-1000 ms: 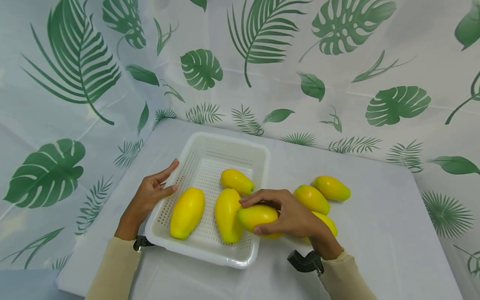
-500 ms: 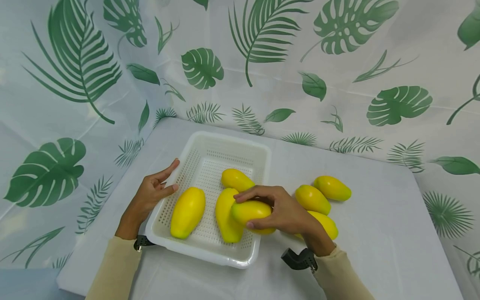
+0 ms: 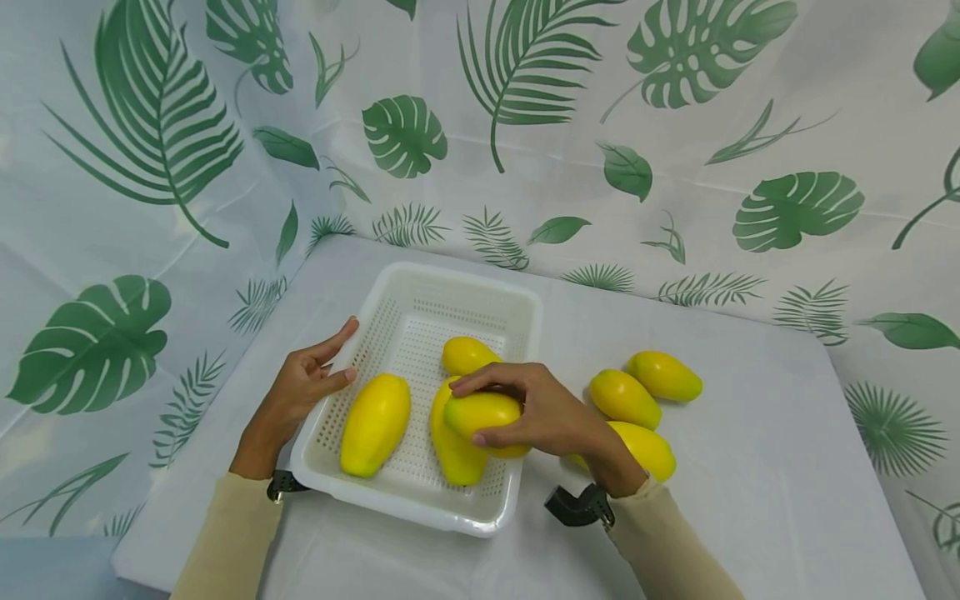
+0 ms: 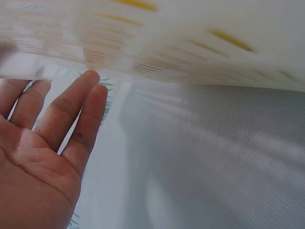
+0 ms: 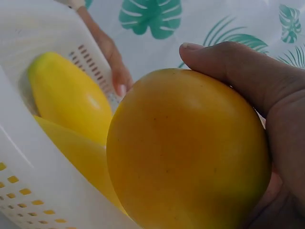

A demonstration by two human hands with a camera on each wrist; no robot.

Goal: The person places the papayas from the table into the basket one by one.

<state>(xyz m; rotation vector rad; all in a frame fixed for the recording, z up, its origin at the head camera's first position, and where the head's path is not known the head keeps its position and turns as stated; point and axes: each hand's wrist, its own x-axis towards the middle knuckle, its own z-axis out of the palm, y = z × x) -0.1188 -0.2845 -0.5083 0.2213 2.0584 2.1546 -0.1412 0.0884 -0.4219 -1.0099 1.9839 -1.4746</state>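
Observation:
A white perforated basket (image 3: 405,518) stands on the table with several yellow mangoes inside: one on the left (image 3: 375,425), one in the middle (image 3: 459,467) and one farther back (image 3: 467,354). My left hand (image 3: 300,387) touches the basket's left rim, thumb over the edge; in the left wrist view its fingers (image 4: 71,107) stretch out straight against the basket's outer side. Over the basket's right side, my right hand (image 3: 551,408) grips another mango (image 3: 476,412), fingers on top and thumb on the near side. This mango (image 5: 186,148) fills the right wrist view and overlaps the middle one.
On the white tablecloth (image 3: 765,450) to the right of the basket lie more mangoes: one at the back (image 3: 664,376), one beside it (image 3: 624,397) and a nearer one (image 3: 648,450), partly behind my right wrist. A leaf-patterned cloth (image 3: 517,192) hangs behind the table.
My right hand has moved left with its mango, from the basket's right rim to over the middle mango. My left hand and the basket have stayed put.

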